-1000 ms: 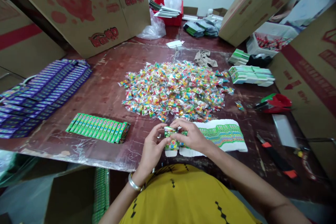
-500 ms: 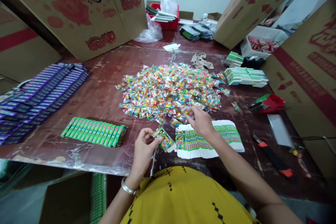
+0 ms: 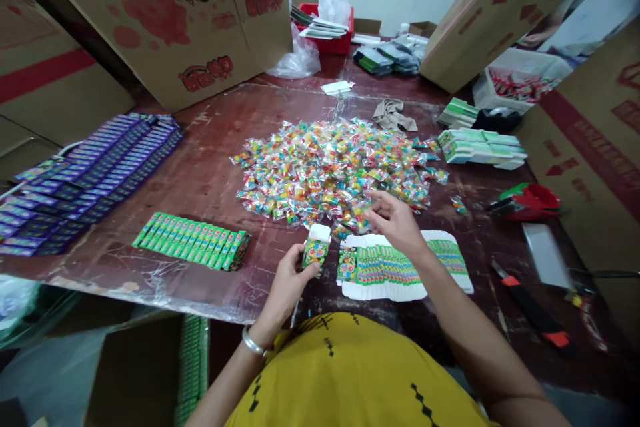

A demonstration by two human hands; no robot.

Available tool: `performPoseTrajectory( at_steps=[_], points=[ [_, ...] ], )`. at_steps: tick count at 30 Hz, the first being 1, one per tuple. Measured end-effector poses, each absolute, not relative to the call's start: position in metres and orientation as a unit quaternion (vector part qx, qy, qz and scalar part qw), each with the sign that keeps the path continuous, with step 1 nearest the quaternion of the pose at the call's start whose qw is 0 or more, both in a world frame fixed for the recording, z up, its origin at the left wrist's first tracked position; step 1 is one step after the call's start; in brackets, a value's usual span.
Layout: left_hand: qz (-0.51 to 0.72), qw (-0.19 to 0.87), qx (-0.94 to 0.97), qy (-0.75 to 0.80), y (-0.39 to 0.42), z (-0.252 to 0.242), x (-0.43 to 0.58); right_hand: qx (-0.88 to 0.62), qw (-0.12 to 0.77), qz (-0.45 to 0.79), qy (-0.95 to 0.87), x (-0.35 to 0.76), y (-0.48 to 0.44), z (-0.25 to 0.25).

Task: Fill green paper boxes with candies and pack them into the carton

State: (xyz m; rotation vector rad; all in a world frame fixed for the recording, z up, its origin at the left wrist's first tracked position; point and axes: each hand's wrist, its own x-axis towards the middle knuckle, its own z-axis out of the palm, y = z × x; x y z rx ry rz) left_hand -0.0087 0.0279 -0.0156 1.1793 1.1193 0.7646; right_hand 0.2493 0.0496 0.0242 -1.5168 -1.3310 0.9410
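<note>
My left hand (image 3: 289, 276) is closed round a small green printed carton (image 3: 315, 250), held upright with its white top flap open. My right hand (image 3: 395, 220) reaches into the near edge of a big heap of colourful wrapped candies (image 3: 333, 170), fingers pinched on a candy packet. Under my right wrist lies a fanned stack of flat green cartons (image 3: 395, 270). To the left, a row of filled green boxes (image 3: 193, 240) lies on the dark red table (image 3: 200, 173).
Rows of purple boxes (image 3: 85, 180) cover the table's left side. Large cardboard cartons (image 3: 165, 13) stand behind and on the right. More green carton stacks (image 3: 483, 147), a red tape dispenser (image 3: 525, 199) and a cutter knife (image 3: 530, 310) lie on the right. A red bin (image 3: 325, 30) sits at the back.
Both hands held the carton together a second ago. My right hand has left it and moved forward to the candy heap, while my left hand has turned the carton upright.
</note>
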Motion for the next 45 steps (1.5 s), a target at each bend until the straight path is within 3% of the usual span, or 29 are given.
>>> performPoseTrajectory(
  at_steps=[3, 6, 11, 16, 22, 45],
  points=[
    [0.319, 0.627, 0.542, 0.459, 0.027, -0.02, 0.0, -0.556, 0.469, 0.457, -0.512, 0.226, 0.045, 0.037],
    [0.307, 0.604, 0.577, 0.455, 0.026, -0.016, 0.008, -0.558, 0.495, 0.433, -0.506, 0.201, 0.04, 0.036],
    [0.306, 0.59, 0.59, 0.458, 0.021, -0.013, 0.016, -0.6, 0.514, 0.255, -0.558, 0.177, 0.032, 0.025],
    [0.341, 0.603, 0.555, 0.459, 0.019, -0.02, 0.019, -0.591, 0.453, 0.121, -0.656, 0.175, 0.027, 0.02],
    [0.346, 0.598, 0.553, 0.465, 0.019, -0.018, 0.018, -0.603, 0.37, 0.162, -0.688, 0.187, 0.026, 0.028],
    [0.355, 0.622, 0.532, 0.452, 0.025, -0.052, 0.004, -0.56, 0.338, 0.278, -0.703, 0.176, 0.014, 0.001]
  ],
)
